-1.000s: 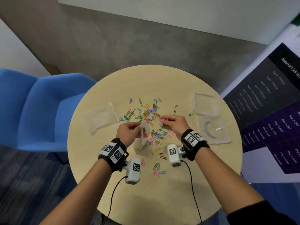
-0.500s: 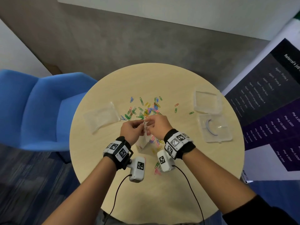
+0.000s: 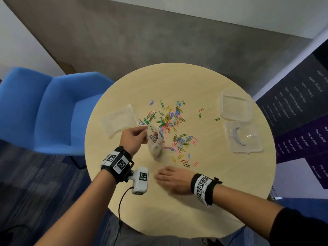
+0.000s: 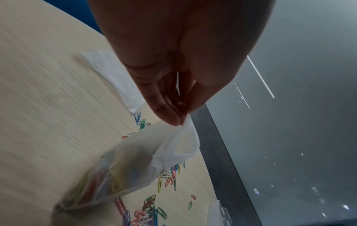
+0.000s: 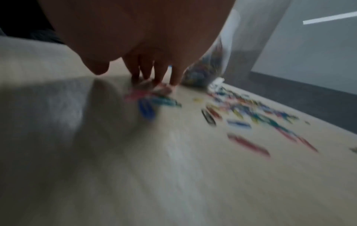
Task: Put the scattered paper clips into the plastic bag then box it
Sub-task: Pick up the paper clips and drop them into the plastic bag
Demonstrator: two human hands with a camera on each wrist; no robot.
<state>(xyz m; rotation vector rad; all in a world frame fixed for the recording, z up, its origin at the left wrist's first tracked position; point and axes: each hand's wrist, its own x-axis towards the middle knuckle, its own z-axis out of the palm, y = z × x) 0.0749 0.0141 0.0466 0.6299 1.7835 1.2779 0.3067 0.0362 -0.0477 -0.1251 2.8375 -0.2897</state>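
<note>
My left hand (image 3: 142, 134) pinches the rim of a clear plastic bag (image 3: 155, 147), which hangs down to the round table (image 3: 177, 210) with several coloured clips inside. In the left wrist view the left hand (image 4: 180, 120) grips the bag (image 4: 135, 160) by its top edge. Many coloured paper clips (image 3: 170, 121) lie scattered beyond and to the right of the bag. My right hand (image 3: 159, 176) lies palm down near the table's front, fingers pointing left. In the blurred right wrist view its fingertips (image 5: 152, 78) touch a small bunch of clips (image 5: 152, 94).
A clear plastic box (image 3: 236, 107) and its lid (image 3: 243, 137), which shows a blue curved mark, sit at the table's right. A second flat plastic bag (image 3: 120, 121) lies at the left. A blue chair (image 3: 44, 112) stands left of the table.
My right hand has left the bag's mouth and swung back to the front of the table, down onto clips there. The left hand still holds the bag up.
</note>
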